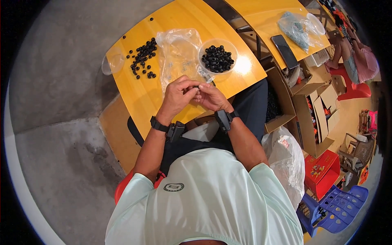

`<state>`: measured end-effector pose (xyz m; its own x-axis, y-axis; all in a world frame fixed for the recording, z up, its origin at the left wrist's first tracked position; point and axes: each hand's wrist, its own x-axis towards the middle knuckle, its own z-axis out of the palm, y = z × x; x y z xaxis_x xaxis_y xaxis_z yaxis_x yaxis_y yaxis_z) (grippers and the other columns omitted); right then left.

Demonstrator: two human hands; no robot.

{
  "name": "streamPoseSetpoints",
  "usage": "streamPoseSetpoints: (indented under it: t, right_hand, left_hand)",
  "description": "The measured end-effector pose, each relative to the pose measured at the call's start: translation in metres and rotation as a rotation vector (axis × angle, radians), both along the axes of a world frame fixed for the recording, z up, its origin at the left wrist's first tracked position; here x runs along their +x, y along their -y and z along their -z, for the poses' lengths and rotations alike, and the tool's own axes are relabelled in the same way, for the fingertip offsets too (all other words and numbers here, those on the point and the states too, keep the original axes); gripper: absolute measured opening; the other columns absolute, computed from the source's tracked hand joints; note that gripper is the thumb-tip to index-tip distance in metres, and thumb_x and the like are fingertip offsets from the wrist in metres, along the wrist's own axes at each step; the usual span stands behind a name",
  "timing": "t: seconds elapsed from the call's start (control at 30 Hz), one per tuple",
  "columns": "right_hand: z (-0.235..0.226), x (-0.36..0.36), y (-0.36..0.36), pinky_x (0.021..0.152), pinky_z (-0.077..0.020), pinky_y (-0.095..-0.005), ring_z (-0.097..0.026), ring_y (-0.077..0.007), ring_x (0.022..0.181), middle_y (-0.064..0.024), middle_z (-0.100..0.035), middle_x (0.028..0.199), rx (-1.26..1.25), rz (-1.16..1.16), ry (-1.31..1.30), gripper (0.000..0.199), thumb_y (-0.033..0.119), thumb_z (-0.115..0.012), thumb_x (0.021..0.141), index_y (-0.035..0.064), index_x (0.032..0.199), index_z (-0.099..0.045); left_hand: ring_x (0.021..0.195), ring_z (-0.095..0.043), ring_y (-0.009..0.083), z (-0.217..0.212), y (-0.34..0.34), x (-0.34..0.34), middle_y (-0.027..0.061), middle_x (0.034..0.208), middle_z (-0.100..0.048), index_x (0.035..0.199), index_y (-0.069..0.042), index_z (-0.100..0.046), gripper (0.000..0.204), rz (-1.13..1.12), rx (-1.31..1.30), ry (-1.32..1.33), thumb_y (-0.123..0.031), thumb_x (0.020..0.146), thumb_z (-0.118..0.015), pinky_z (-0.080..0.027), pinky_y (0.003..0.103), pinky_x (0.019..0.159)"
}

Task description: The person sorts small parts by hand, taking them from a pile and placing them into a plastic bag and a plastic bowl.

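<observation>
My left hand [178, 94] and my right hand [212, 98] meet over the near edge of the yellow table [228, 90]. Their fingertips are pinched together around a small black piece [197, 87], mostly hidden by the fingers; it resembles the round black pieces nearby. Just beyond my hands lies a crumpled see-through plastic bag [175, 49] with a few tiny bits in it. A round see-through tub [234, 48] to its right holds many black bead-like pieces [218, 59]. More black beads [143, 55] are scattered loose on the table to the left.
A see-through lid [112, 61] overhangs the table's left edge. On a second yellow table [265, 20] rest a phone [284, 51] and a bag of greyish pieces [295, 30]. Cardboard boxes [304, 118], a white sack [286, 163] and a blue plastic stool [341, 208] stand right. Another person [363, 61] sits far right.
</observation>
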<state>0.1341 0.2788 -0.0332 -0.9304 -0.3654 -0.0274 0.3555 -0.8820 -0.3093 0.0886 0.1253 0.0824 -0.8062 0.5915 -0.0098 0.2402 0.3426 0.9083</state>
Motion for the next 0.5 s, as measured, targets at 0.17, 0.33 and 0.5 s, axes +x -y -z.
streamPoseSetpoints:
  t: [0.17,0.33,0.5]
  right_hand:
    - [0.005,0.0,-0.001,0.075,-0.0465,-0.0269,-0.054,-0.0112,0.078,-0.0033,-0.064,0.094,0.0,-0.007,-0.034,0.031,0.023,-0.061,0.098,0.0003,0.119,-0.062]
    - [0.001,0.001,-0.001,0.072,-0.0465,-0.0268,-0.054,-0.0111,0.075,-0.003,-0.064,0.093,0.005,-0.023,-0.004,0.031,0.023,-0.061,0.098,0.0001,0.118,-0.062]
    - [0.004,0.0,-0.002,0.069,-0.0462,-0.0266,-0.054,-0.0112,0.075,-0.003,-0.063,0.09,0.013,-0.032,0.036,0.028,0.023,-0.061,0.098,0.0002,0.115,-0.063]
  left_hand:
    - [0.075,-0.062,0.0071,0.011,-0.001,0.002,0.0005,0.084,-0.061,0.106,0.003,-0.071,0.018,-0.025,0.164,0.206,0.001,0.089,-0.066,-0.052,0.021,0.068]
    - [0.074,-0.067,0.0088,0.021,0.003,0.002,0.0023,0.081,-0.068,0.107,0.004,-0.07,0.019,-0.082,0.263,0.394,0.001,0.09,-0.064,-0.055,0.022,0.067]
    - [0.071,-0.065,0.0071,0.02,0.001,0.003,0.0007,0.074,-0.066,0.109,0.004,-0.07,0.02,-0.103,0.199,0.32,0.0,0.09,-0.066,-0.054,0.021,0.064]
